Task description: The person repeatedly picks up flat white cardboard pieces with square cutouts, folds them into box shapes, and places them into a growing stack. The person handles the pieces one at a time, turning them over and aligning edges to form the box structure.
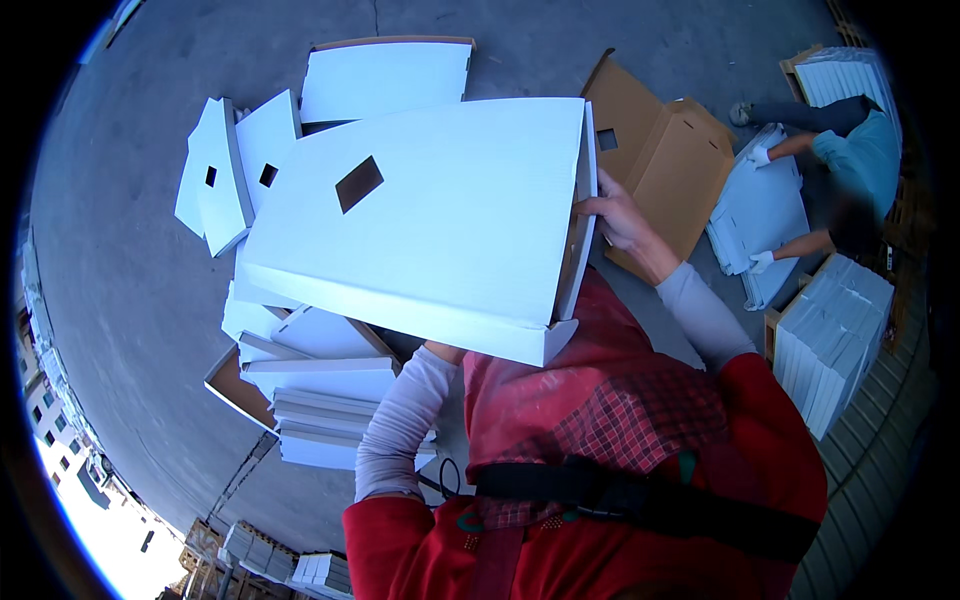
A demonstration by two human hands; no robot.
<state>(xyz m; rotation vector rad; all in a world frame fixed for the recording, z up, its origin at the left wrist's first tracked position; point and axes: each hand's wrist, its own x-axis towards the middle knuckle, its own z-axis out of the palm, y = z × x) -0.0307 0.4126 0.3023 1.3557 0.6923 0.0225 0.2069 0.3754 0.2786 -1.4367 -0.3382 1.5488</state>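
Note:
A large flat white cardboard box with a dark diamond-shaped cutout is tilted in front of my body. At its right end, which gapes along the edge, my right hand is closed on the end flap, fingers at the opening. My left hand reaches beneath the near side of the box; only a bit by the wrist shows, and its fingers are hidden. Just right of my right hand lies an opened box blank, brown side up, with a square hole.
Folded white boxes lie beyond and left of mine; more boxes are piled beside my left arm. At right, a person in white gloves bends over flat white blanks. Stacked blanks stand near a pallet. Grey concrete floor surrounds everything.

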